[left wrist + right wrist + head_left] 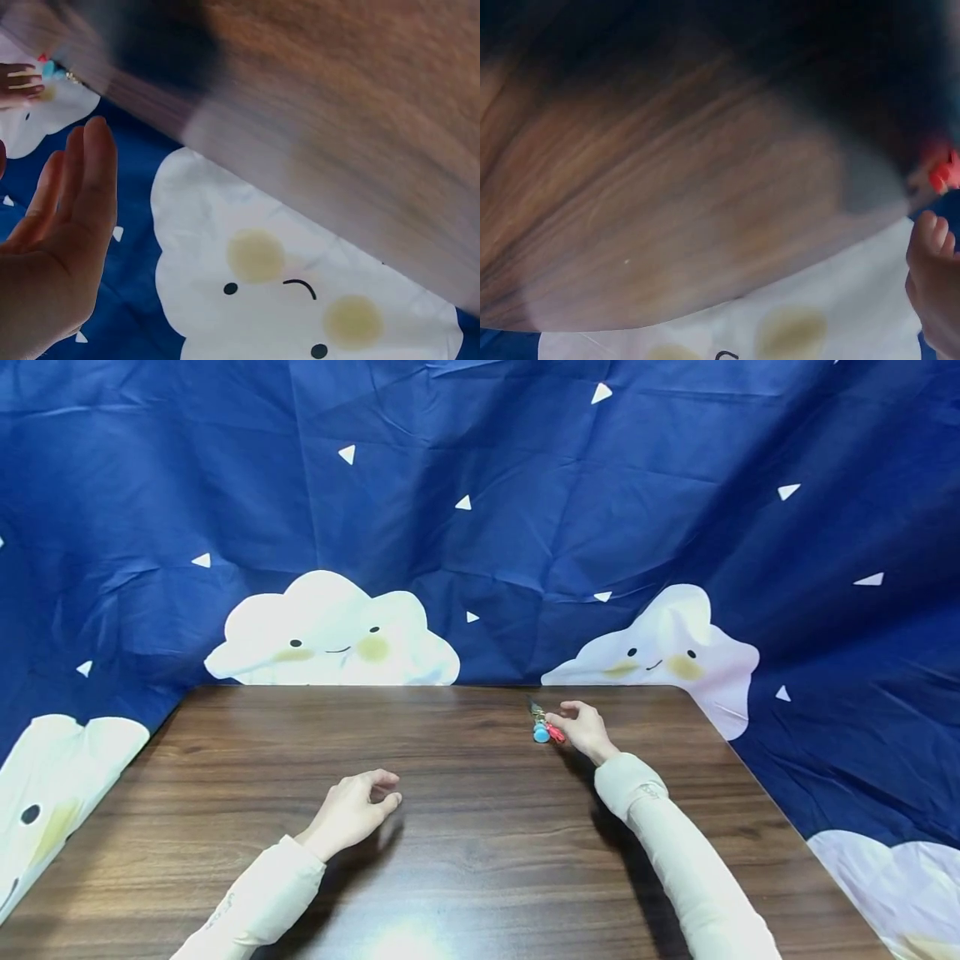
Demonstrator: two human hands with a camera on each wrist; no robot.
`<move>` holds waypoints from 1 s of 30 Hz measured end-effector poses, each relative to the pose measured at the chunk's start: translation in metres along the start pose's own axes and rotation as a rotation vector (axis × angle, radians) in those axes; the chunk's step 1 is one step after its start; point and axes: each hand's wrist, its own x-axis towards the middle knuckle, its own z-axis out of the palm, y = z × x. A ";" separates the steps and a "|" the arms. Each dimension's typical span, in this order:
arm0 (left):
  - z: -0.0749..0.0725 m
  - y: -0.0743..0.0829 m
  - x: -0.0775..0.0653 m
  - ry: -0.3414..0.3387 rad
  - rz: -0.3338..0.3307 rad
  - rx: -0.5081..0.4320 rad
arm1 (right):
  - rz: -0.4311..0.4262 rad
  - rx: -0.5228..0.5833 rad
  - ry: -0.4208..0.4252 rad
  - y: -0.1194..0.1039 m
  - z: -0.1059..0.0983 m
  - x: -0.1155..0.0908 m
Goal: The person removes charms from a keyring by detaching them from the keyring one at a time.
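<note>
The left hand (351, 810) is held fingers-apart at the bench's (480, 852) nine o'clock; at one, the keyring (541, 731), seemingly not yet gripped, is neared by the right hand (585, 730), also parted.

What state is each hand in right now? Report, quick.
Left hand: open, holding nothing.
Right hand: open, fingers beside the keychain; whether they touch it cannot be told.

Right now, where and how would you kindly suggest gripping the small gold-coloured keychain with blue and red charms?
I'd pinch the round light-blue charm from the near side: it looks compact, at the near end of the keychain, with the red charm on its right.
</note>
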 end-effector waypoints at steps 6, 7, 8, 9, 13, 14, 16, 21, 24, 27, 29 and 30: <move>0.005 0.004 -0.001 -0.013 0.003 0.004 | 0.090 0.004 0.068 0.004 0.010 0.005; 0.006 0.005 -0.001 -0.016 0.005 0.005 | 0.094 0.006 0.080 0.006 0.012 0.006; 0.006 0.005 -0.002 -0.016 0.007 0.009 | 0.099 0.016 0.083 0.007 0.014 0.006; 0.006 0.005 -0.002 -0.018 0.008 0.012 | 0.104 0.035 0.077 0.008 0.016 0.006; 0.005 0.003 -0.004 -0.019 0.007 0.024 | 0.106 0.154 0.016 0.012 0.027 0.005; 0.005 0.003 -0.005 -0.018 0.007 0.025 | 0.102 0.172 -0.002 0.013 0.029 0.005; 0.006 0.002 -0.005 -0.021 0.011 0.027 | 0.086 0.178 -0.017 0.014 0.033 0.005; 0.007 0.001 -0.005 -0.027 0.023 0.028 | 0.053 0.184 -0.020 0.015 0.034 0.005; 0.008 0.001 -0.004 -0.023 0.027 0.031 | 0.036 0.253 -0.072 0.016 0.030 0.006; 0.008 0.002 -0.003 -0.020 0.029 0.035 | 0.015 0.275 -0.136 0.021 0.026 0.008; 0.008 0.002 -0.002 -0.024 0.033 0.037 | -0.007 0.260 -0.169 0.025 0.022 0.008; 0.008 0.003 -0.002 -0.028 0.036 0.035 | -0.012 0.251 -0.181 0.027 0.021 0.008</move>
